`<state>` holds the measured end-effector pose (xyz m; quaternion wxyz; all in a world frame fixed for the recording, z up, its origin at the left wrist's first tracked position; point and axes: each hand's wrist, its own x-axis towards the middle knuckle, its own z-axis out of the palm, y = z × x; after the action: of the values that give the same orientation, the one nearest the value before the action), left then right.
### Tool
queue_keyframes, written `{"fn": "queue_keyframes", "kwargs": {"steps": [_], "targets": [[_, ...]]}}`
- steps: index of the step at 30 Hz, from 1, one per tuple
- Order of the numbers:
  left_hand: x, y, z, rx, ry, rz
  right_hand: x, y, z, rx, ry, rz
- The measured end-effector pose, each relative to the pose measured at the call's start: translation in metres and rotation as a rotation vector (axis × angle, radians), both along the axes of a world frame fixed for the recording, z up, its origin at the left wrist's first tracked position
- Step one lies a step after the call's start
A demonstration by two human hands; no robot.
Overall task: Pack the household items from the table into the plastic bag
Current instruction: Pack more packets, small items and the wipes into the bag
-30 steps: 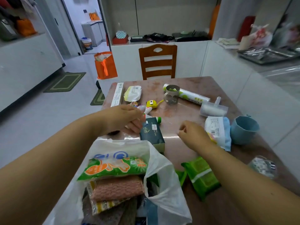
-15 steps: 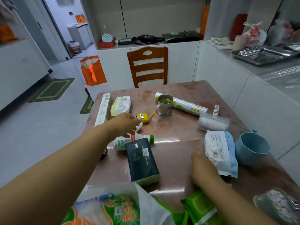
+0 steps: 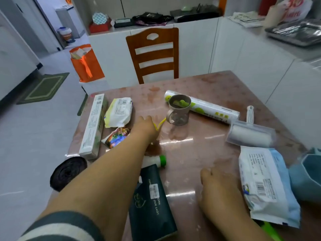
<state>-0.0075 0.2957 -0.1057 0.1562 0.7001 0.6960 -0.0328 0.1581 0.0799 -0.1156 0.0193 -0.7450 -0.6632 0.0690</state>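
Observation:
My left hand [image 3: 145, 126] reaches over the middle of the table and covers a small yellow item; only its yellow strap [image 3: 160, 122] shows, and the grip is hidden. My right hand [image 3: 218, 186] rests on the tabletop near the front, fingers loosely bent, holding nothing. Between my arms lie a dark green tissue pack [image 3: 150, 202] and a white bottle with a green cap [image 3: 156, 160]. The plastic bag is out of view.
On the pink table [image 3: 199, 84]: a long white box [image 3: 93, 126], a yellow-white pack [image 3: 119, 112], a colourful sachet [image 3: 116, 137], a clear mug [image 3: 178, 110], a film roll [image 3: 208, 109], a lint roller [image 3: 250, 134], a wipes pack [image 3: 265, 186], a blue cup [image 3: 307, 173], a black bag roll [image 3: 68, 173]. A wooden chair [image 3: 154, 54] stands behind.
The view has tilted up and closer, so the plastic bag dropped out of sight. My left hand moved forward onto the yellow item. My right hand stayed low near the wipes pack.

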Motion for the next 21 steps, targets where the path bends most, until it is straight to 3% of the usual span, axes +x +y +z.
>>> {"fn": "queue_keyframes", "kwargs": {"steps": [4,8,13,16,18,21], "targets": [[0.003,0.015,-0.013,-0.038,0.112,-0.062,0.000,0.002,-0.006,0.032,-0.014,0.005],[-0.001,0.011,0.009,0.100,0.086,-0.065,-0.004,0.001,0.007,0.025,-0.017,-0.005],[-0.021,-0.021,0.076,0.242,-0.145,-0.014,-0.005,-0.005,0.014,0.006,0.028,-0.018],[-0.032,-0.062,0.125,0.221,-0.260,0.014,-0.004,-0.007,0.020,-0.014,0.069,-0.017],[-0.040,-0.096,0.155,0.186,-0.272,0.022,-0.001,-0.008,0.022,-0.021,0.164,-0.043],[-0.056,-0.153,0.194,0.082,-0.308,0.041,-0.008,-0.022,0.041,0.071,0.517,-0.184]]}}
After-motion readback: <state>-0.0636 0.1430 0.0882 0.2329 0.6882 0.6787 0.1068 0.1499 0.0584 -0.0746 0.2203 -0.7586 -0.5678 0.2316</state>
